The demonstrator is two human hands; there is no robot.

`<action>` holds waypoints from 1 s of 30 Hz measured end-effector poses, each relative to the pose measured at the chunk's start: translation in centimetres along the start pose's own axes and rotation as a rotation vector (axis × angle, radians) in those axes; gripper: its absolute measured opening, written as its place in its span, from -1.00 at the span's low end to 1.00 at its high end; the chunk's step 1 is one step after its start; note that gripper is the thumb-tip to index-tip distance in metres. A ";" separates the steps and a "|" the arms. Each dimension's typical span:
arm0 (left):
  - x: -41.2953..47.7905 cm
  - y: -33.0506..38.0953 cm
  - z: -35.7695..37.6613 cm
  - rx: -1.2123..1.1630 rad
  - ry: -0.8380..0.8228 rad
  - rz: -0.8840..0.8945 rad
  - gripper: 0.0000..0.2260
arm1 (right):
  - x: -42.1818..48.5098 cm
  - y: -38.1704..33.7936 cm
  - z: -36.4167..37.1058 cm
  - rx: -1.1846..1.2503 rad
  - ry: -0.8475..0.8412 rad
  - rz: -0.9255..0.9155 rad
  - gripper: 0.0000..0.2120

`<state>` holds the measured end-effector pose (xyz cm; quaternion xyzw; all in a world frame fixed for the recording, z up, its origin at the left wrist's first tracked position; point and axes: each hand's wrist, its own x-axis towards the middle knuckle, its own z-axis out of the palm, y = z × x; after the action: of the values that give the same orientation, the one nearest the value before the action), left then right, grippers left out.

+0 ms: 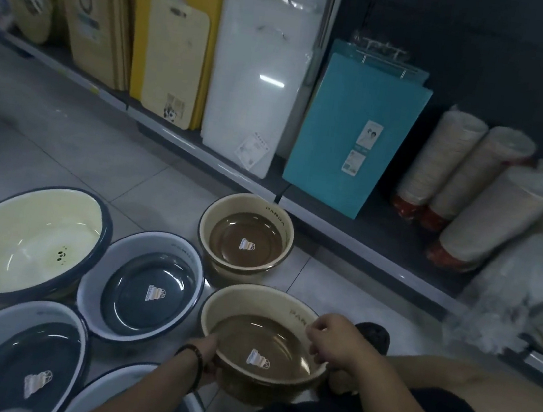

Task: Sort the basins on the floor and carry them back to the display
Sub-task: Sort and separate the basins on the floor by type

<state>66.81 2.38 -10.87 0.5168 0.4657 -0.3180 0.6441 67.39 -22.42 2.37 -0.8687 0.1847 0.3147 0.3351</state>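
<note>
The round beige plastic basin with a glossy brown bottom (pixel 263 338) carries a white sticker inside and dark lettering on its inner wall. It sits tilted just in front of my knees, over the grey tiled floor (pixel 66 130); I cannot tell whether it touches the tiles. My left hand (pixel 209 356) grips its left rim, fingers curled inside. My right hand (pixel 338 342) is curled over the right rim. A matching beige basin (pixel 246 233) stands just beyond, and grey basins with dark blue bottoms (pixel 146 282) lie left.
</note>
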 end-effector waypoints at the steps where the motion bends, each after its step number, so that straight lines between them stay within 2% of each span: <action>1: -0.7 0.0 -0.2 -0.009 0.002 0.001 -0.84 | -0.4 0.0 -0.2 0.039 0.032 0.009 -0.85; 5: -4.0 0.6 -0.3 -0.094 -0.047 0.089 -0.83 | -1.5 -0.5 -1.8 0.112 0.245 0.003 -0.74; 7: -6.3 1.9 -0.4 -0.152 -0.005 0.172 -0.78 | -2.3 -1.5 -2.5 0.167 0.333 -0.021 -0.80; 10: -9.2 3.8 -1.1 -0.234 0.036 0.260 -0.77 | -3.3 -3.6 -3.1 0.209 0.431 -0.048 -0.57; 12: -10.6 4.5 -1.3 -0.239 0.018 0.290 -0.76 | -4.5 -5.1 -3.8 0.270 0.391 -0.032 -0.51; 15: -12.7 6.0 -0.8 -0.264 -0.029 0.330 -0.81 | -6.1 -7.0 -5.9 0.475 0.270 -0.089 -0.72; 18: -15.0 8.9 0.3 -0.310 -0.091 0.368 -0.78 | -5.8 -8.5 -8.4 0.476 0.370 -0.187 -0.58; 22: -18.0 12.1 1.0 -0.340 -0.159 0.425 -0.83 | -5.2 -10.3 -10.1 0.575 0.385 -0.221 -0.61; 25: -19.5 14.6 1.1 -0.294 -0.185 0.500 -0.87 | -4.3 -11.2 -11.5 0.745 0.387 -0.239 -0.68; 30: -19.3 19.8 2.0 -0.169 -0.082 0.668 -0.93 | 0.0 -13.2 -13.5 0.899 0.339 -0.254 -0.60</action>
<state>77.94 4.33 14.41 0.5725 0.2692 -0.0704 0.7712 80.16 -22.50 16.35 -0.6927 0.2470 0.0150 0.6775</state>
